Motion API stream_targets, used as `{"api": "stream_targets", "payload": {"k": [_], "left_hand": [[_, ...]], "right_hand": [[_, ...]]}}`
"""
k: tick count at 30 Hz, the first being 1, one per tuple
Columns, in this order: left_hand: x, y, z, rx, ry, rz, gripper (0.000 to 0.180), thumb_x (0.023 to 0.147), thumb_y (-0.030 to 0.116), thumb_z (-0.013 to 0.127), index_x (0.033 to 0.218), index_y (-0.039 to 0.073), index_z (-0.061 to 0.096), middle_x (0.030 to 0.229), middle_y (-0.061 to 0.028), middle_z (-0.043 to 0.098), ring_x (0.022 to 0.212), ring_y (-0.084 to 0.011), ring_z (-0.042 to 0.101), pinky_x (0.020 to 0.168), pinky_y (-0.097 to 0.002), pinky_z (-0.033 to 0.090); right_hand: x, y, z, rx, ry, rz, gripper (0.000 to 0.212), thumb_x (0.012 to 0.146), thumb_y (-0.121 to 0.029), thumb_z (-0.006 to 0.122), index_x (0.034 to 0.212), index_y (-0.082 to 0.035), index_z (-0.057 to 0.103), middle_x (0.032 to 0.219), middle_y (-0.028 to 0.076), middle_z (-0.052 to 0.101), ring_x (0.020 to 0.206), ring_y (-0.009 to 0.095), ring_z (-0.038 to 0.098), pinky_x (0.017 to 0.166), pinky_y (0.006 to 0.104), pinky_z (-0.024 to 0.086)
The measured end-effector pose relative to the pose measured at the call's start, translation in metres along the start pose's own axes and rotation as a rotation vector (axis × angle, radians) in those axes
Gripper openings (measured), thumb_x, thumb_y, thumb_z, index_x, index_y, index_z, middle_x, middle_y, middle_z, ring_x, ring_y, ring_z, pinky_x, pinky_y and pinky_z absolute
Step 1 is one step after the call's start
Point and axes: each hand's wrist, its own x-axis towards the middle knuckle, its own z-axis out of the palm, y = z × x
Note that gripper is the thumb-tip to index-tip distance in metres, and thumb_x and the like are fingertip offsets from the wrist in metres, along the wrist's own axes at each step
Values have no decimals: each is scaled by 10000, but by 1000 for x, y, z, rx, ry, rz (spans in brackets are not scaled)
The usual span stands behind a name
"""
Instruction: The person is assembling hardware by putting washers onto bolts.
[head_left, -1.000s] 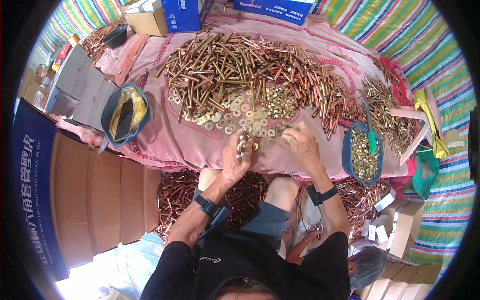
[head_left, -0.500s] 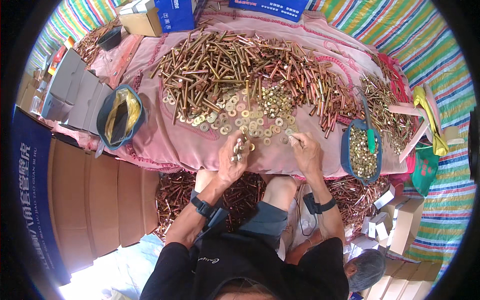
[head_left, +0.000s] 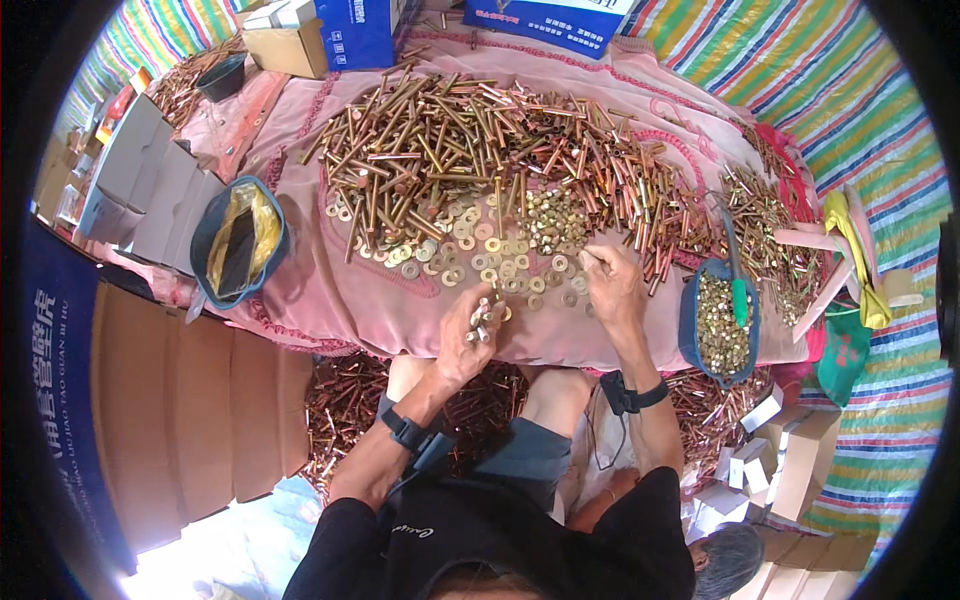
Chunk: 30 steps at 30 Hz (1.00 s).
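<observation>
My left hand (head_left: 462, 338) is closed around several metal bolts (head_left: 482, 320), their ends showing at the fingers, just above the front of the pink cloth (head_left: 560, 345). To its right, my right hand (head_left: 618, 292) is closed in a pinch at the edge of the loose washers. Whatever lies between its fingertips is too small to make out. Flat brass-coloured washers (head_left: 466, 243) are scattered beyond both hands. A small heap of nuts (head_left: 553, 222) lies just past the right fingertips. Behind these spreads a big pile of long bolts and metal sleeves (head_left: 440, 140).
At right, a blue basin (head_left: 688, 335) holds nuts and a green-handled tool (head_left: 741, 312). A blue tub (head_left: 205, 255) with a yellow liner stands left. Cardboard boxes (head_left: 200, 400) line the left side. Another person (head_left: 728, 560) is at lower right. More metal parts (head_left: 690, 420) lie below the cloth.
My left hand has moved slightly nearer to me with the bolts. My right hand has shifted a little away from me, toward the nuts. The view has shifted slightly.
</observation>
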Motion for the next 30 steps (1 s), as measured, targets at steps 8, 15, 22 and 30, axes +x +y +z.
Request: {"api": "stream_targets", "payload": {"k": [8,15,22,30], "left_hand": [[-1,1,0,-3,-22,-44,245,963,114,651,1193,49,596,972,-177,667,856,-374,677,760,-428,548],[1,1,1,30,-34,-31,270,952,115,665,1201,39,594,972,-177,666,885,-379,682,773,-443,544],[0,-5,0,-21,12,0,299,926,67,686,1207,12,600,981,-176,686,865,-385,693,754,-423,557],[-2,-8,1,-11,-12,31,334,904,38,703,1223,12,609,1003,-194,700,886,-392,707,753,-423,572]], "right_hand": [[19,43,-14,15,106,-12,163,880,-109,753,1004,-2,753,880,162,711,781,262,692,725,362,541],[62,20,7,9,117,-84,243,908,-164,738,1062,22,715,958,191,732,867,290,714,772,406,546],[31,-9,12,-84,-107,-106,152,913,-186,735,1026,-86,747,893,149,686,844,320,667,760,423,518],[21,-18,31,-135,-140,-191,185,891,-182,738,1040,-74,756,925,148,659,857,352,653,766,442,510]]}}
